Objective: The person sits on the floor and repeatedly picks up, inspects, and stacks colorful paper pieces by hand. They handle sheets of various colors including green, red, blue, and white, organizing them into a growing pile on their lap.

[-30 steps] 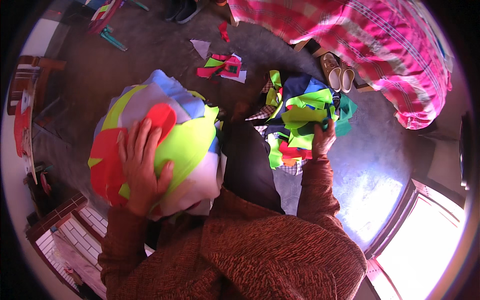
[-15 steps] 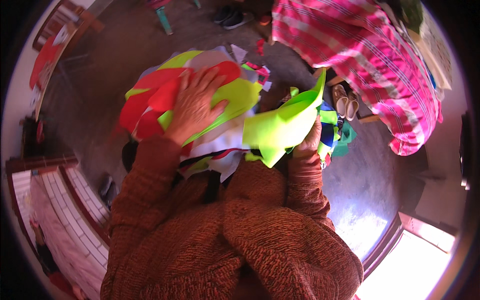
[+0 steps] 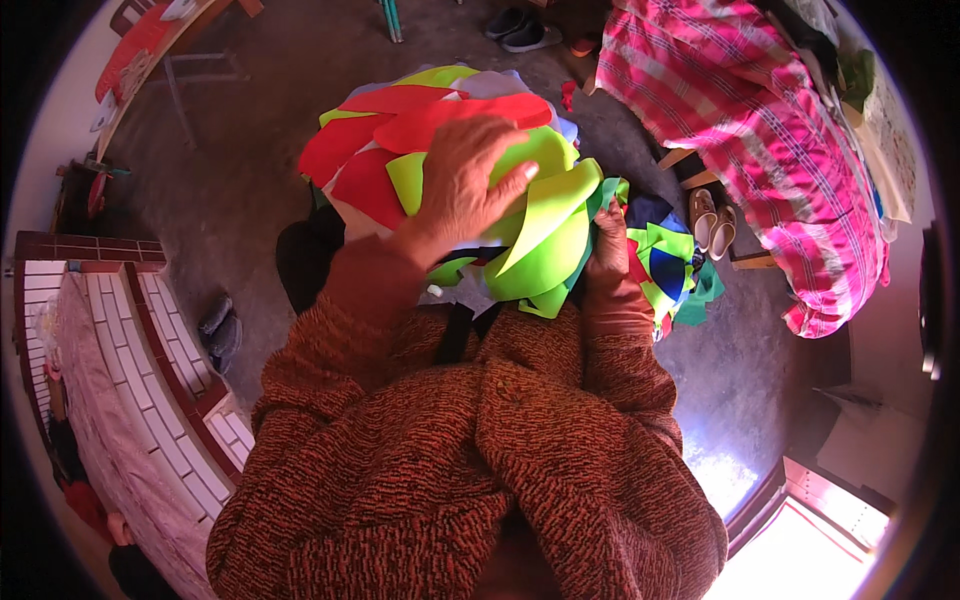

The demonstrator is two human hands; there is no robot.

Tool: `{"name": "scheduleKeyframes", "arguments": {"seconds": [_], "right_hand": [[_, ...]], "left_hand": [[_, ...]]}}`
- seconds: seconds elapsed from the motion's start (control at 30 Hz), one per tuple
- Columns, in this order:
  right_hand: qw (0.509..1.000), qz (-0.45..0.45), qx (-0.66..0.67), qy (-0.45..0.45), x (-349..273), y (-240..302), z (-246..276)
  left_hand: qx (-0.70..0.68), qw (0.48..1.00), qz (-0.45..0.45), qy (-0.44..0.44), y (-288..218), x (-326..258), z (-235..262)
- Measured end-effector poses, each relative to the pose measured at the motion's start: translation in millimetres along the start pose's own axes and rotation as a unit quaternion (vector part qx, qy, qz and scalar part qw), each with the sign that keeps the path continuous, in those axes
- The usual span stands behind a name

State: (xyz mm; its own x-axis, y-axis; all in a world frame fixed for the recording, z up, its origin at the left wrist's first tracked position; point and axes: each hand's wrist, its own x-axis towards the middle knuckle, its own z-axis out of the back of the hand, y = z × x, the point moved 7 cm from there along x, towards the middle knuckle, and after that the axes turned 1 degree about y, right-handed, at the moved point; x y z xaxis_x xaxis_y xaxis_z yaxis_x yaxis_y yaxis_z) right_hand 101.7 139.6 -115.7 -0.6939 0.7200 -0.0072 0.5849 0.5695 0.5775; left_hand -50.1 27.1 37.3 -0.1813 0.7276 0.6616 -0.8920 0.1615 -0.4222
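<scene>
A round heap of cut cloth pieces, with red pieces (image 3: 385,100) and lime-yellow ones, lies in front of my lap. My left hand (image 3: 465,180) is over the heap, fingers stretched and thumb apart, holding nothing; contact with the cloth is unclear. At the heap's right side my right hand (image 3: 607,245) is closed on the edge of a curved lime-yellow cloth piece (image 3: 550,235). A dark green strip shows by its fingertips. Just right of that hand lies a smaller pile of lime, navy and green scraps (image 3: 670,265).
A pink checked cloth (image 3: 720,130) covers a piece of furniture at the right, with beige shoes (image 3: 713,222) beside it. Dark shoes (image 3: 525,30) stand at the far side. Grey shoes (image 3: 222,328) sit near the tiled ledge (image 3: 150,370) at the left.
The raised lime-yellow piece has come down against the heap's right side. My left hand has lifted off the red pieces and shifted right. The whole view has also shifted slightly.
</scene>
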Motion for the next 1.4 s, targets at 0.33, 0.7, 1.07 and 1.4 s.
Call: {"name": "scheduleKeyframes", "arguments": {"seconds": [0.33, 0.7, 1.07, 1.4], "right_hand": [[0.999, -0.027, -0.026, 0.003, -2.1, -7.2, -5.2], [0.982, 0.075, -0.171, -0.007, -9.4, 1.9, -33.8], [0.953, 0.039, -0.285, 0.092, -13.2, -5.9, -35.9], [0.995, -0.027, -0.097, 0.025, -10.9, -4.4, -14.5]], "left_hand": [[-0.227, 0.938, 0.240, 0.104, -31.4, -77.2, -55.9], [-0.451, 0.825, 0.340, -0.005, -1.1, -97.1, -67.0], [-0.233, 0.956, 0.180, -0.002, -42.7, -64.5, -37.6], [-0.280, 0.936, 0.210, -0.027, -35.1, -61.3, -20.2]]}}
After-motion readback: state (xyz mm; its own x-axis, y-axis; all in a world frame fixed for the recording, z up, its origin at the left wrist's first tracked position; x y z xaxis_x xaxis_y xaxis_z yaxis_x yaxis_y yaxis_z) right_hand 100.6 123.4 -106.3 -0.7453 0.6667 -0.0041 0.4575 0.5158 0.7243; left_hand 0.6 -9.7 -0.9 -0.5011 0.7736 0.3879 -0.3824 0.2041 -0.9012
